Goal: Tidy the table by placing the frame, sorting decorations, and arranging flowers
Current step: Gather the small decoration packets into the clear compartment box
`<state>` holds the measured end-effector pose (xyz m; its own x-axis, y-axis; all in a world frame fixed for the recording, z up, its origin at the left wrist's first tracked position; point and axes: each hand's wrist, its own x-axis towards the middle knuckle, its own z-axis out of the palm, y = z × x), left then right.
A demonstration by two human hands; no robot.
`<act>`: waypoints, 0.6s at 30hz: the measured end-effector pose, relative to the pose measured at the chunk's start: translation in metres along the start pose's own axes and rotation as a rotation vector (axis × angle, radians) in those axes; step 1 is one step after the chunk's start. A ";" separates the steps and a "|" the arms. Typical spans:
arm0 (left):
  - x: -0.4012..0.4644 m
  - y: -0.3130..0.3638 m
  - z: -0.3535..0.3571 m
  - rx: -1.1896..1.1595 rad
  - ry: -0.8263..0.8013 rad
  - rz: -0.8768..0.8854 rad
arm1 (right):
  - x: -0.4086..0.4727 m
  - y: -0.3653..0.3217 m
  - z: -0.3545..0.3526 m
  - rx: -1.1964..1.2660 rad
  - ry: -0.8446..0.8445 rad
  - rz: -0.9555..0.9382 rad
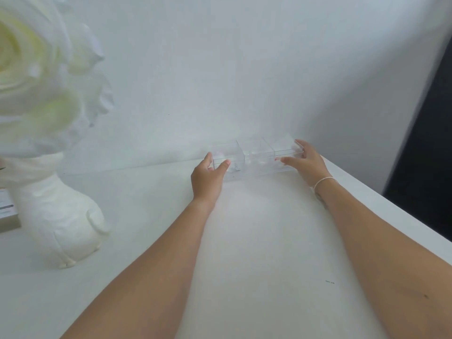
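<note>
I see a smooth white table [256, 228] set against a pale wall [220, 69]. At about one o'clock, against the wall, sits a clear plastic box [254, 156], long, hard-edged and split into three compartments; their contents blur too much to tell. My left hand [208, 178] grips its left end, thumb in front, fingers behind. My right hand [305, 161] clasps the right end likewise. At nine o'clock stands a matte white vase [61, 216] under a huge cream flower [36, 69], soft and ruffled.
</note>
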<state>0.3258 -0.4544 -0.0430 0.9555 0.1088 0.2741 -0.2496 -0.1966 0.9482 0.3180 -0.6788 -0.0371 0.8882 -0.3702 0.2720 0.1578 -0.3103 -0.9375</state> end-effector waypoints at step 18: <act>0.012 -0.006 0.004 0.104 -0.010 0.031 | 0.014 0.001 0.005 -0.083 -0.065 0.047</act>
<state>0.3392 -0.4561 -0.0461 0.9494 0.0916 0.3006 -0.2616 -0.2994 0.9176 0.3333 -0.6797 -0.0356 0.9203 -0.3291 0.2113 0.0817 -0.3665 -0.9268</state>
